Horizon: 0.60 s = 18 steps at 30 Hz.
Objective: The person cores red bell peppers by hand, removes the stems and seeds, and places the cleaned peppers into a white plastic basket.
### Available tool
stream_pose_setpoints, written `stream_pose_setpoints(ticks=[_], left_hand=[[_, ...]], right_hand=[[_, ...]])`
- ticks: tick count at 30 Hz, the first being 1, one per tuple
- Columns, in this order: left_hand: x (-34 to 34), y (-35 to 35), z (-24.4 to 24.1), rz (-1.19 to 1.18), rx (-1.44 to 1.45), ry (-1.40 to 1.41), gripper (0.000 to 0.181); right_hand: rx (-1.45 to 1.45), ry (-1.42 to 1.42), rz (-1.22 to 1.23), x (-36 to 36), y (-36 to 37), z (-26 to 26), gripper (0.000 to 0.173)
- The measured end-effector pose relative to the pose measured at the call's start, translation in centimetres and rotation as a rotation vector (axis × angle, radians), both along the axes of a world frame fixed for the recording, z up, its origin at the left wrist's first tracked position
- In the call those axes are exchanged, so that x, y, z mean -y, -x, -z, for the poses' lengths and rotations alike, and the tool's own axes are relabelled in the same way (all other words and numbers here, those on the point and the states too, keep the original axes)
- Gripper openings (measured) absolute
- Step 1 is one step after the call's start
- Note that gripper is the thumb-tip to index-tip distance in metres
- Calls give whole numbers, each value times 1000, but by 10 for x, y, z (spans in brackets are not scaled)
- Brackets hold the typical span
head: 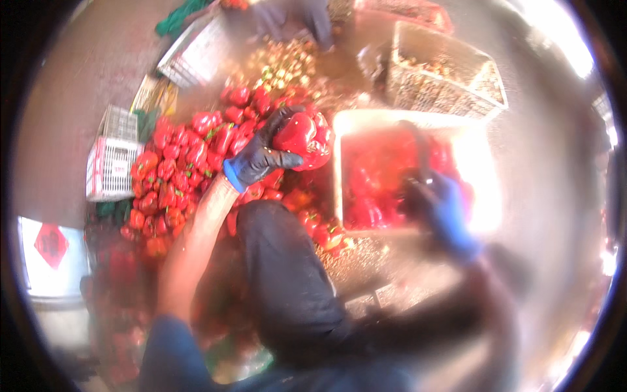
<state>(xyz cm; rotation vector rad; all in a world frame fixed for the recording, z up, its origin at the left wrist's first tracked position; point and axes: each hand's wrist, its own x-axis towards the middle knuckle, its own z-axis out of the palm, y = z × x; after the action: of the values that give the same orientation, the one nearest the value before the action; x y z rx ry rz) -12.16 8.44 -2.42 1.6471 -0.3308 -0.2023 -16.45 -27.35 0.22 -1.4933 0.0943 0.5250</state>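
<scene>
My left hand (262, 152), in a black and blue work glove, holds a large red bell pepper (307, 139) between thumb and fingers, its bottom end turned toward the crate. The pepper is above the right edge of a heap of red bell peppers (171, 166). My right hand (438, 201), gloved the same way, is over the right part of a white plastic crate (338, 181) with red peppers in it. Motion blur smears this hand. A dark curved streak with a small glint shows at its fingers, and I cannot tell whether it is a tool.
Behind the heap lie pale green and cream scraps (286, 63), near another person's legs (313, 22). A slatted crate (441, 88) with scraps in it is at the back right, beside a red crate (406, 14). White crates (115, 169) stand at left. My knee (279, 255) is between heap and crate.
</scene>
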Motion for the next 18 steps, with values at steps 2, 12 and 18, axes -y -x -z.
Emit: stream_pose_setpoints(ticks=[2, 12, 18], left_hand=[[39, 0, -47, 15, 214, -54, 107], [207, -19, -19, -47, 247, 360, 78], [235, -8, -11, -178, 178, 421, 71]], right_hand=[[88, -141, -11, -9, 6, -8, 34], [262, -97, 21, 50, 26, -12, 43], [352, 199, 116, 43, 19, -3, 34]])
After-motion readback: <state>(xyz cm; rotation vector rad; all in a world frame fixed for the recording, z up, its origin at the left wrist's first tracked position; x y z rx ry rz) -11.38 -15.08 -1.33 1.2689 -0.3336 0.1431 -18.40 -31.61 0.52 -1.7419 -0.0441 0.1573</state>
